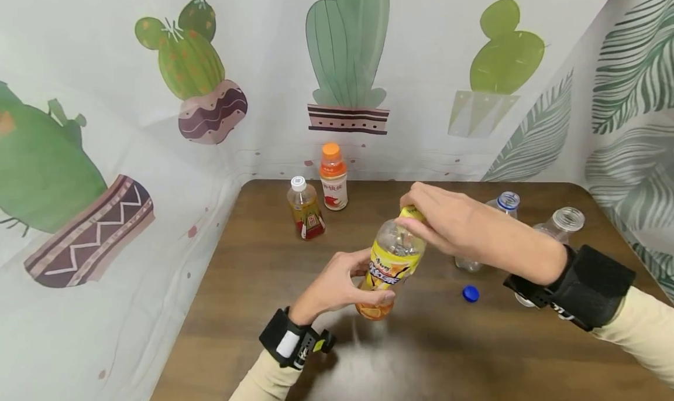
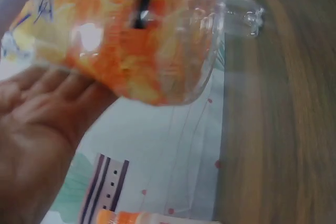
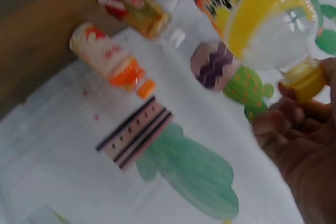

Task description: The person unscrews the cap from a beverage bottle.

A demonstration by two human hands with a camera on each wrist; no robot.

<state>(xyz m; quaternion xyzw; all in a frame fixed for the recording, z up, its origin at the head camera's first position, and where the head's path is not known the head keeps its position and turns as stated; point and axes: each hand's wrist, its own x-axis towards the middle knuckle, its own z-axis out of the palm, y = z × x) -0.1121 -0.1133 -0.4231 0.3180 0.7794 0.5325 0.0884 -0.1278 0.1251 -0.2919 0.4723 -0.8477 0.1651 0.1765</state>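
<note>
A clear plastic drink bottle [image 1: 387, 263] with a yellow label is held tilted above the table, its top leaning right. My left hand [image 1: 337, 281] grips it around the lower half, thumb across the front. At the top, my right hand [image 1: 439, 216] pinches the yellow cap [image 1: 412, 213]. In the right wrist view the cap [image 3: 304, 81] sits at the bottle's neck between the fingers. Through the left wrist view the bottle's base [image 2: 194, 51] shows close up, clear of the table.
At the back left stand a white-capped bottle [image 1: 306, 211] and an orange-capped bottle [image 1: 333, 178]. Clear uncapped bottles [image 1: 560, 222] are on the right, partly behind my right arm. A blue cap [image 1: 471, 293] lies on the wooden table [image 1: 253, 284]. A printed cloth [image 1: 274, 55] hangs behind.
</note>
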